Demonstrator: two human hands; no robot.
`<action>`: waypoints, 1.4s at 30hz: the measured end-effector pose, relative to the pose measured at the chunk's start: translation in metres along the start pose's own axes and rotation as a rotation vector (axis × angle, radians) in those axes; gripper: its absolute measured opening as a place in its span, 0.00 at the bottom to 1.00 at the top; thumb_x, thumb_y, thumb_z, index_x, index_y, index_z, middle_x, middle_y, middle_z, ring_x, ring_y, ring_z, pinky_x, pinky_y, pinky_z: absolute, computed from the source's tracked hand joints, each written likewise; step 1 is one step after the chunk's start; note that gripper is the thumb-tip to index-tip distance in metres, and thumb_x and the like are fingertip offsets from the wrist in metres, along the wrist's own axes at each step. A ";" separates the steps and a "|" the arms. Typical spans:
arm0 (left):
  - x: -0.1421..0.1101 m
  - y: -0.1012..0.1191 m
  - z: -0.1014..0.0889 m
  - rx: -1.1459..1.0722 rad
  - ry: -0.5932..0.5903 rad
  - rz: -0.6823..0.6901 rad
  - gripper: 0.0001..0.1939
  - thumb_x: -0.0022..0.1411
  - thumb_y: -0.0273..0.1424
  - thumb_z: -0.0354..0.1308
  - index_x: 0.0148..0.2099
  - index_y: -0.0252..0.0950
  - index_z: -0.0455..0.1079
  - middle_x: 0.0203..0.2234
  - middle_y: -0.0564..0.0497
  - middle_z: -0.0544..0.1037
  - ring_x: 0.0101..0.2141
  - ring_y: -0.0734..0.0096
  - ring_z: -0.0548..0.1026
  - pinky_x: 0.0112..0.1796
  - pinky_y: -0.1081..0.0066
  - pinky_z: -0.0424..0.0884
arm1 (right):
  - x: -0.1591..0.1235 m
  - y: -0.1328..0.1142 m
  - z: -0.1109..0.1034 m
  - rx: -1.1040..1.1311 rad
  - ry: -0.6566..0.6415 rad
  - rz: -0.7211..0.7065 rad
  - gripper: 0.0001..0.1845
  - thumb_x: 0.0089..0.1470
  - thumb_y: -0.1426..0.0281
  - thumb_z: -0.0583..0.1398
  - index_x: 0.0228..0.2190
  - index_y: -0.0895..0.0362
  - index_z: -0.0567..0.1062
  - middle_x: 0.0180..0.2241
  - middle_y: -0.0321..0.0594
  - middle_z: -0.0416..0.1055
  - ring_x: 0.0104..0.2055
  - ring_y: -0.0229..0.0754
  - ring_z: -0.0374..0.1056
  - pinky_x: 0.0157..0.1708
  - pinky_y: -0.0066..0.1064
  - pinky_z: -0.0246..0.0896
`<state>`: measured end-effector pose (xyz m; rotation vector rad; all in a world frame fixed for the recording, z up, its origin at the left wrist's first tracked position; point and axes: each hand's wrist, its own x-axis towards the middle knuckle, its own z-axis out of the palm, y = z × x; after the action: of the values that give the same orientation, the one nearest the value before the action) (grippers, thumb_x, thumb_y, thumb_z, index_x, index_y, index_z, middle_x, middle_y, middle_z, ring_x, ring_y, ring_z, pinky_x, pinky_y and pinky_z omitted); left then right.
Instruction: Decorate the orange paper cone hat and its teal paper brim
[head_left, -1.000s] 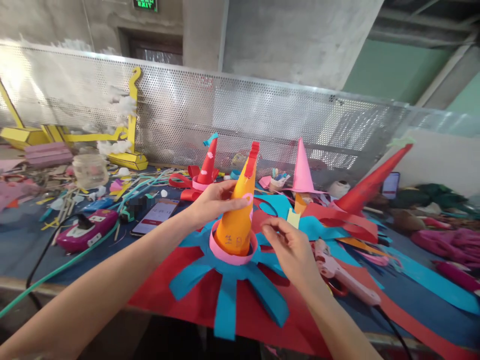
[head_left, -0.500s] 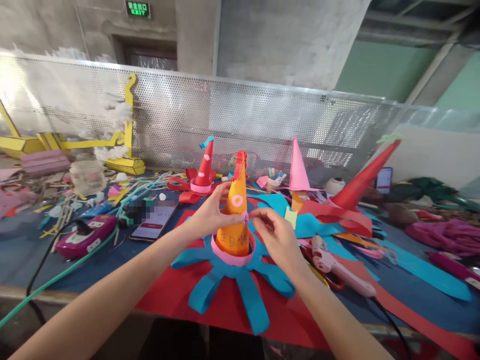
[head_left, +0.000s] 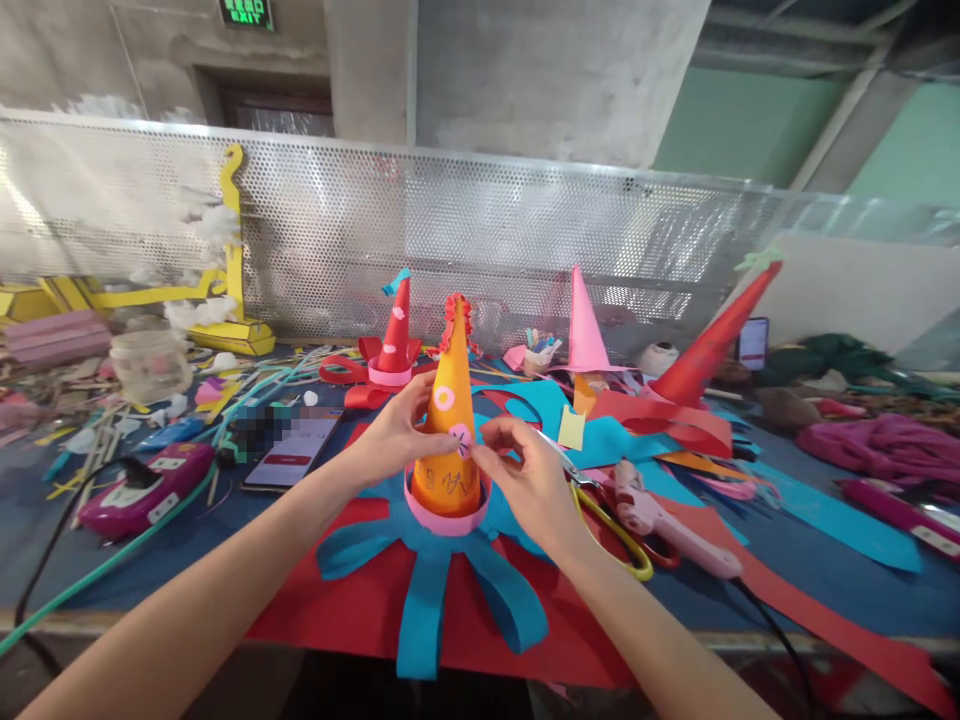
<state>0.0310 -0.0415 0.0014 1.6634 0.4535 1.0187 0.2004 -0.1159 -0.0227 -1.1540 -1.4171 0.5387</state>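
An orange paper cone hat (head_left: 450,480) stands upright within a pink band and a brim of looped blue paper strips (head_left: 420,610). Red crinkled paper trims its tip, and dark writing marks its lower front. My left hand (head_left: 394,430) is closed round the cone's left side, its thumb pressing on a pink paper circle (head_left: 460,440) with dark lines. Bent in a loose pinch, the fingers of my right hand (head_left: 529,475) are at that circle's right edge; exact fingertip contact is hard to see. A pink ring (head_left: 444,399) sits higher on the cone.
Beneath the hat lies red paper (head_left: 300,600). Scissors (head_left: 615,530) and a pink glue gun (head_left: 667,525) rest at right. Behind stand a red cone hat (head_left: 396,335), a pink cone (head_left: 586,330) and another red cone (head_left: 709,345). A phone (head_left: 292,455) and power strip (head_left: 150,490) are left.
The cone hat has turned, bringing the pink circle round towards the front and shifting the writing. Both hands stay at the circle. The whole view has shifted slightly.
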 end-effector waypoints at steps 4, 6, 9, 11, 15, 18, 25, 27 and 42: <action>-0.001 -0.004 0.000 -0.008 -0.023 0.008 0.32 0.50 0.27 0.69 0.57 0.36 0.62 0.42 0.48 0.74 0.44 0.61 0.74 0.46 0.61 0.71 | 0.005 0.002 0.006 0.034 -0.041 0.016 0.11 0.55 0.60 0.62 0.30 0.54 0.71 0.30 0.38 0.70 0.33 0.42 0.66 0.33 0.33 0.64; 0.000 -0.005 0.000 -0.027 -0.039 0.014 0.32 0.50 0.27 0.69 0.56 0.36 0.62 0.42 0.48 0.74 0.44 0.62 0.74 0.46 0.62 0.71 | 0.006 0.003 0.006 0.066 -0.079 0.027 0.11 0.56 0.60 0.61 0.28 0.55 0.71 0.28 0.37 0.69 0.32 0.41 0.65 0.33 0.32 0.62; 0.001 -0.005 0.001 -0.069 -0.072 0.026 0.35 0.50 0.26 0.69 0.58 0.36 0.60 0.44 0.48 0.74 0.46 0.61 0.74 0.47 0.61 0.71 | 0.006 0.004 0.004 0.158 -0.121 0.068 0.13 0.56 0.60 0.61 0.26 0.55 0.71 0.27 0.36 0.69 0.31 0.40 0.65 0.35 0.32 0.61; 0.002 -0.003 0.002 -0.082 -0.096 0.026 0.36 0.49 0.25 0.69 0.59 0.36 0.59 0.44 0.47 0.74 0.46 0.61 0.74 0.47 0.61 0.71 | 0.006 0.005 0.001 0.232 -0.111 0.106 0.13 0.55 0.60 0.62 0.26 0.56 0.71 0.26 0.35 0.67 0.30 0.39 0.64 0.33 0.31 0.61; 0.001 0.001 0.000 -0.090 -0.094 0.003 0.34 0.49 0.23 0.68 0.57 0.36 0.60 0.42 0.49 0.74 0.41 0.67 0.75 0.45 0.64 0.72 | 0.006 0.005 -0.005 0.326 -0.028 0.143 0.17 0.52 0.57 0.64 0.24 0.55 0.68 0.24 0.31 0.61 0.28 0.37 0.60 0.30 0.29 0.59; 0.002 0.005 -0.006 -0.122 -0.094 -0.006 0.30 0.50 0.23 0.68 0.54 0.37 0.63 0.41 0.50 0.75 0.40 0.67 0.76 0.43 0.66 0.73 | 0.006 -0.002 -0.013 0.371 0.004 0.163 0.18 0.52 0.55 0.64 0.24 0.55 0.68 0.24 0.31 0.61 0.28 0.37 0.59 0.30 0.29 0.58; 0.015 -0.003 -0.024 -0.127 -0.227 -0.035 0.28 0.47 0.24 0.69 0.51 0.37 0.67 0.39 0.50 0.77 0.41 0.64 0.76 0.41 0.67 0.71 | -0.003 -0.023 -0.024 0.420 -0.128 0.218 0.19 0.52 0.57 0.66 0.22 0.57 0.69 0.24 0.34 0.64 0.26 0.36 0.60 0.27 0.29 0.56; 0.016 -0.007 -0.025 -0.120 -0.255 -0.034 0.30 0.48 0.24 0.69 0.54 0.37 0.66 0.42 0.48 0.76 0.45 0.62 0.74 0.43 0.67 0.71 | -0.005 -0.023 -0.024 0.444 -0.138 0.243 0.19 0.51 0.56 0.66 0.22 0.56 0.68 0.24 0.33 0.63 0.25 0.35 0.59 0.26 0.29 0.56; 0.005 -0.006 -0.008 0.010 -0.120 -0.056 0.32 0.51 0.31 0.70 0.55 0.39 0.60 0.43 0.49 0.73 0.39 0.66 0.74 0.40 0.66 0.71 | -0.043 -0.034 -0.068 0.123 -0.271 0.271 0.21 0.60 0.56 0.59 0.21 0.55 0.68 0.19 0.33 0.65 0.19 0.33 0.57 0.21 0.26 0.54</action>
<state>0.0284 -0.0311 -0.0019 1.7010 0.4233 0.8715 0.2458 -0.1868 0.0015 -1.2135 -1.4395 0.9916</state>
